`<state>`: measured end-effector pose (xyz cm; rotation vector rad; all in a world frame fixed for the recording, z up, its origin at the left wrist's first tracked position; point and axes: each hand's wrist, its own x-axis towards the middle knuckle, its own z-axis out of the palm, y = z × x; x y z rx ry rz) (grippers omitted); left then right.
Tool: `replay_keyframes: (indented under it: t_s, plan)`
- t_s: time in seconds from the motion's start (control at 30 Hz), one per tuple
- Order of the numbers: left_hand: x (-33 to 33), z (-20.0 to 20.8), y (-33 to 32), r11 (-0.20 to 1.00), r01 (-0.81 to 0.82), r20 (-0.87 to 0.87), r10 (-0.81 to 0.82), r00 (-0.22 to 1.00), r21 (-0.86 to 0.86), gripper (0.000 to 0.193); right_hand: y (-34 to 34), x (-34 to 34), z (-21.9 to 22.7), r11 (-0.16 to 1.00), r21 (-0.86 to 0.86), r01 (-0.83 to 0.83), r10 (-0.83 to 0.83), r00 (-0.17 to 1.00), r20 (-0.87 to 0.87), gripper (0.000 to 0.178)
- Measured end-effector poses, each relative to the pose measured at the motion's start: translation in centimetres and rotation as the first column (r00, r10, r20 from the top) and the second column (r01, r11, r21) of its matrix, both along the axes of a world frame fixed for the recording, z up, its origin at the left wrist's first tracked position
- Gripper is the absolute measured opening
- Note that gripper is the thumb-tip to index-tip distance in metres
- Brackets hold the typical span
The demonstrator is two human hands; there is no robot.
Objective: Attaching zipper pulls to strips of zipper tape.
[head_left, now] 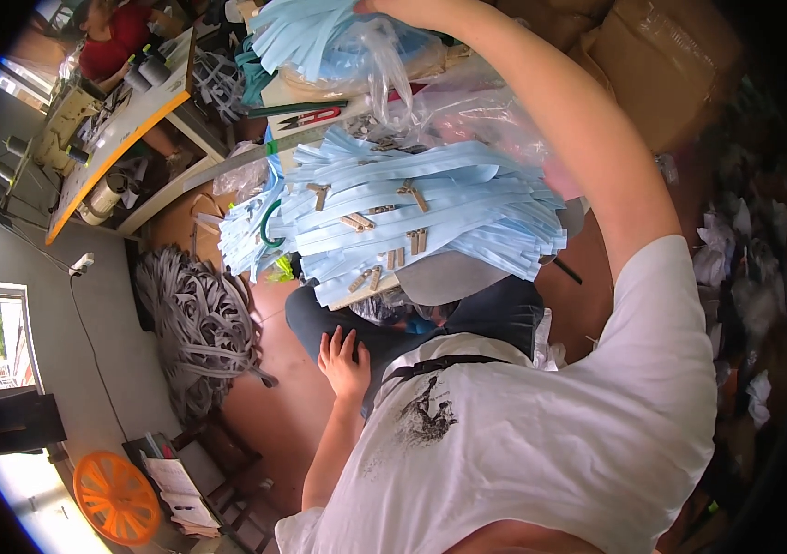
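Observation:
My left hand (345, 365) rests on my left thigh with its fingers spread, holding nothing. My right arm stretches up and across to the far side of the table. Only a small part of my right hand (370, 6) shows at the upper edge, by a bundle of light-blue strips (296, 37); its fingers are mostly cut off. In front of me lies a thick pile of light-blue fabric strips (476, 208), like zipper tape. Several small tan pieces (356, 222) lie on the pile. Behind it are red-handled scissors (310, 118) and clear plastic bags (389, 78).
A heap of grey strips (199, 332) lies on the floor to the left. Beyond it stands a sewing table (121, 138) with thread cones, where a person in red (116, 46) sits. Cardboard (656, 69) stands at the far right; an orange wheel-shaped object (116, 499) is at the lower left.

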<state>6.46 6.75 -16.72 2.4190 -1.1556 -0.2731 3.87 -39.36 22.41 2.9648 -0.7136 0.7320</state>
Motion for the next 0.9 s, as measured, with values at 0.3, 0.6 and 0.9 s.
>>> replay_keyframes:
  t_s: [0.3, 0.6, 0.9]
  plan:
    - [-0.4, 2.6, -0.9, 0.972, -0.022, -0.383, -0.070, 0.921, -0.232, 0.041, 11.4, -7.2, 2.3, 0.811, 0.485, -0.327, 0.062, 0.872, 0.485, 0.023]
    - [-4.3, 20.2, -10.6, 0.571, -0.246, -0.615, -0.651, 0.445, -0.783, 0.062, 23.3, -14.1, -16.3, 0.397, 0.814, -0.424, 0.327, 0.894, 0.306, 0.025]
    - [-4.2, 19.1, -8.6, 0.710, -0.449, -0.832, -0.383, 0.401, -0.543, 0.038, 5.2, -20.7, -17.8, 0.866, 0.500, -0.002, -0.342, 0.726, 0.596, 0.018]
